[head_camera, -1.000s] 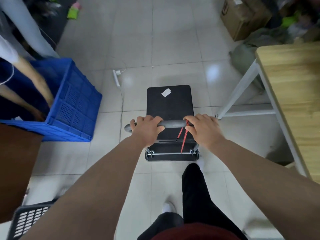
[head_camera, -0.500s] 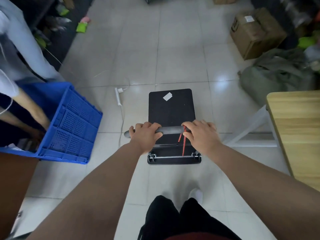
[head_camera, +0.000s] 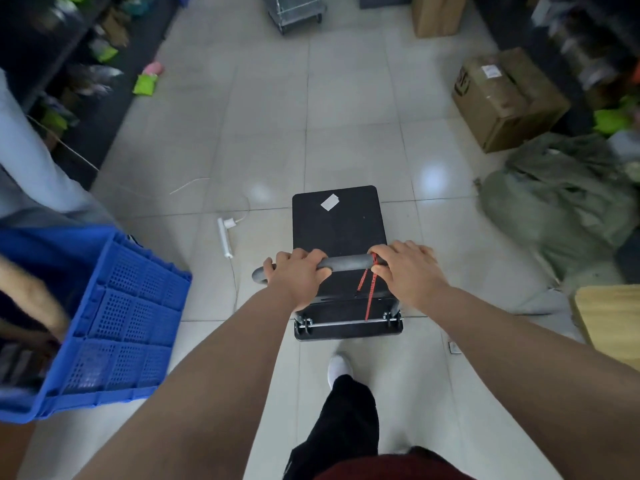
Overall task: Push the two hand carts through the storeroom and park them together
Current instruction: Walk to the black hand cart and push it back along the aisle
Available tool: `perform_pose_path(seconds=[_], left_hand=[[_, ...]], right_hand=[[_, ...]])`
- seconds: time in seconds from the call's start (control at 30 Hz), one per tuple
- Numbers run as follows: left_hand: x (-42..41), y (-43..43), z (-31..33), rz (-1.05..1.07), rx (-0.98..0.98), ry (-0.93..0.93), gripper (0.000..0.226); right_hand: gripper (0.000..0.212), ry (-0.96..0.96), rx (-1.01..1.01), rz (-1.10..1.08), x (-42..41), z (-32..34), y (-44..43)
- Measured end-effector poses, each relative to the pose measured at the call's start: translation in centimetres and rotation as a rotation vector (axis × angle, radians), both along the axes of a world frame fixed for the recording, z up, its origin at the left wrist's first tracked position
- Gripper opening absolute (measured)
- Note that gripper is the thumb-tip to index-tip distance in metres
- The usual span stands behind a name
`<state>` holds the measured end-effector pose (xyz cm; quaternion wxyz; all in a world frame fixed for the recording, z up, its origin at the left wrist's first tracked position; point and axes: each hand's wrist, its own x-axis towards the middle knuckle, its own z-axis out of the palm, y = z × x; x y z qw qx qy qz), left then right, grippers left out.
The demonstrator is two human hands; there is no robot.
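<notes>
A small black hand cart (head_camera: 337, 226) with a white sticker on its deck stands on the tiled floor right in front of me. Its grey handle bar (head_camera: 349, 262) runs across the near end, with a red cord hanging from it. My left hand (head_camera: 294, 273) grips the bar's left part and my right hand (head_camera: 407, 268) grips its right part beside the cord. A second cart (head_camera: 298, 12), metal with a wire frame, shows at the top edge, far down the aisle; only its lower part is visible.
A blue crate (head_camera: 110, 327), held by another person, is close on the left. A white power strip (head_camera: 225, 237) and its cable lie left of the cart. Cardboard boxes (head_camera: 502, 98), a green sack (head_camera: 561, 192) and a wooden table corner (head_camera: 613, 320) line the right.
The cart has rolled forward down the aisle with both hands on its bar. The wooden table has slid back to my right, and the far cart has come into view.
</notes>
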<state>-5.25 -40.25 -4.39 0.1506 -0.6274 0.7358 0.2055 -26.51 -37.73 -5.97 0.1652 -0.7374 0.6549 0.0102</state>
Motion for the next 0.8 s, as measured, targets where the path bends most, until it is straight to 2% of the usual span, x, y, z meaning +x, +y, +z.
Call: perform_pose_path(seconds=[0.23,0.63,0.8], left_hand=[[0.4,-11.1,0.1,-0.044,0.000,-0.032,0.030],[-2.3,-28.5,0.0,-0.002,0.016,-0.038,0.031],[-5.6,-37.0,0.7,0.058,0.039,-0.045,0.030]], right_hand=[[0.029,-0.028,0.017,-0.048,0.7,0.1,-10.6],[0.029,-0.001,-0.064,0.035,-2.5,-0.6,-28.0],[0.029,-0.002,0.032,0.073,-5.4,0.0,-38.0]])
